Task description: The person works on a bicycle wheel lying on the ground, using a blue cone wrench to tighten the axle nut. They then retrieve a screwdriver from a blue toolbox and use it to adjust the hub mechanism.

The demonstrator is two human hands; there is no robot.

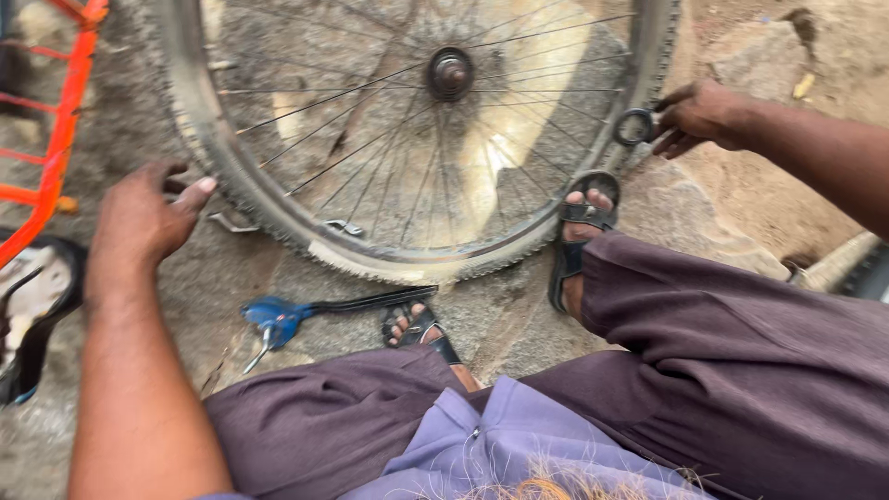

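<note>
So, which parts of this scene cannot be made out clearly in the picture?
- Wheel: top cut off by the upper edge of the head view.
- Right hand: fingers close on a ring-ended tool; its kind is blurred.
- Left hand: fingertips hidden behind the tyre.
- Orange frame: cut off at the left edge.

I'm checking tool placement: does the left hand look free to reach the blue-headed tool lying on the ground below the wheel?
Probably yes. The left hand rests at the bicycle wheel's knobby black tyre, and the blue-headed tool with a black handle lies on the stone ground just below it, with nothing between them. A sandalled foot touches only the handle's far end.
</note>
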